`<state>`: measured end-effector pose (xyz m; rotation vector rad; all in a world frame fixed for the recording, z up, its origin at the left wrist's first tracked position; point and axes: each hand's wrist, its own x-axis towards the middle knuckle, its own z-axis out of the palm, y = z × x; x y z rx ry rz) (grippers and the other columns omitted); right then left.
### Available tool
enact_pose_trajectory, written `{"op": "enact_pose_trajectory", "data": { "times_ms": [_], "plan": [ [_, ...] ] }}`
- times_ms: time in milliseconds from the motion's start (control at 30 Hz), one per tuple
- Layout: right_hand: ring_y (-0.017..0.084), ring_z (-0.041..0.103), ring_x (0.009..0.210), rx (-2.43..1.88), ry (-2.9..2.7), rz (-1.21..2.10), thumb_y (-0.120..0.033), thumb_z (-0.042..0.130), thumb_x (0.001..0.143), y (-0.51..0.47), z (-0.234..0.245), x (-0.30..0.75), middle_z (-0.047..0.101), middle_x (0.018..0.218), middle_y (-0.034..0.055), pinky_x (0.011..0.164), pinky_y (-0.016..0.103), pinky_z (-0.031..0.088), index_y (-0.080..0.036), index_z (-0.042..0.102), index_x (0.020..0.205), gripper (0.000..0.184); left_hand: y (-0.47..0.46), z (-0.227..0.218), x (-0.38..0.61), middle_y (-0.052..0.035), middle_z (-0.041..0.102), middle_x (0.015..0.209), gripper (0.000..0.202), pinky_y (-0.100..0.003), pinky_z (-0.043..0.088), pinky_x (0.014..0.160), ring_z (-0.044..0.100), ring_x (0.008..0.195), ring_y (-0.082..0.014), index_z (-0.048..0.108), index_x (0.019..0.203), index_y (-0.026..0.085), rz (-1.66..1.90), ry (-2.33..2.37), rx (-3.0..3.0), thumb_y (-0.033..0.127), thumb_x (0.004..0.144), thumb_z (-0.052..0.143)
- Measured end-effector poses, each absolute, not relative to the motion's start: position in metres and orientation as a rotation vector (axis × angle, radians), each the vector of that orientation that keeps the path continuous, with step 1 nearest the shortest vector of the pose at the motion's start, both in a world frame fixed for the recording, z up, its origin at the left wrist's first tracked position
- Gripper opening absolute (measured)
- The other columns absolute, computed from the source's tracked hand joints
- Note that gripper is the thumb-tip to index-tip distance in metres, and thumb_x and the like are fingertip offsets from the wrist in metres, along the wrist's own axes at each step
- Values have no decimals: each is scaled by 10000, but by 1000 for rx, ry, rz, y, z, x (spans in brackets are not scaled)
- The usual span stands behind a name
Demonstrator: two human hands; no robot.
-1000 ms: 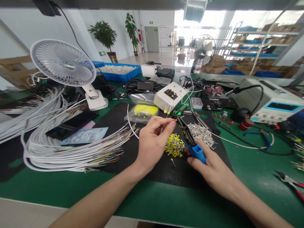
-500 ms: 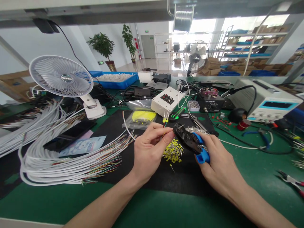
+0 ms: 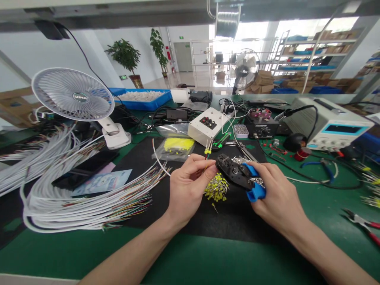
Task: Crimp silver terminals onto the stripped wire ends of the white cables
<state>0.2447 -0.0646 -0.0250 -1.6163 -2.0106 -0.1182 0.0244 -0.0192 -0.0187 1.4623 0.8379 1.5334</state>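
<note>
My left hand (image 3: 190,186) pinches thin coloured wires at the end of a white cable (image 3: 160,161). Two or so of these wires rise above the fingers and carry yellow-sleeved metal terminals (image 3: 208,150). My right hand (image 3: 276,194) grips the blue handles of a black crimping tool (image 3: 234,172). Its jaws touch or nearly touch my left fingertips; what lies between them is too small to make out. Below the tool is a pile of yellow-sleeved terminals (image 3: 216,189), partly covered by my left hand. Bare metal terminals (image 3: 240,160) lie behind the tool.
Bundled white cables (image 3: 89,211) spread over the left side, near a phone (image 3: 84,170) and a white fan (image 3: 117,135). Behind my hands are a bag of yellow sleeves (image 3: 178,145) and a switch box (image 3: 204,126). Cutters (image 3: 360,221) lie at right, before a power supply (image 3: 332,122).
The crimping tool has turned slightly in my right hand, showing its side more flatly, and its handles look further apart. My left hand keeps its pinch. The whole view has shifted a little.
</note>
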Motion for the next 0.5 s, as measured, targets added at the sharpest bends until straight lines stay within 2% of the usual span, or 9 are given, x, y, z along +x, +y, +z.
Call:
{"op": "enact_pose_trajectory", "data": {
  "times_ms": [233,400,500],
  "plan": [
    [339,590,1142,-1601,-2026,-112,-123,597,682,-64,-28,244,637,1235,128,959,453,519,-178,510,1348,673,-20,-19,25,-49,611,907,99,-239,428,534,566,738,-130,825,925,259,1560,833,1451,290,832,808],
    [334,610,1077,-1609,-2020,-117,-130,600,689,-61,-30,243,646,1138,134,899,440,531,-167,549,1233,547,-21,-20,24,-46,598,907,90,-232,408,535,569,753,-127,824,930,251,1552,839,1475,261,846,796],
    [327,619,1055,-1591,-2005,-135,-127,593,679,-60,-32,245,647,1117,128,883,433,533,-166,558,1230,553,-22,-19,23,-47,605,921,100,-229,410,547,568,767,-125,822,950,245,1533,845,1486,261,858,785]
  ]
}}
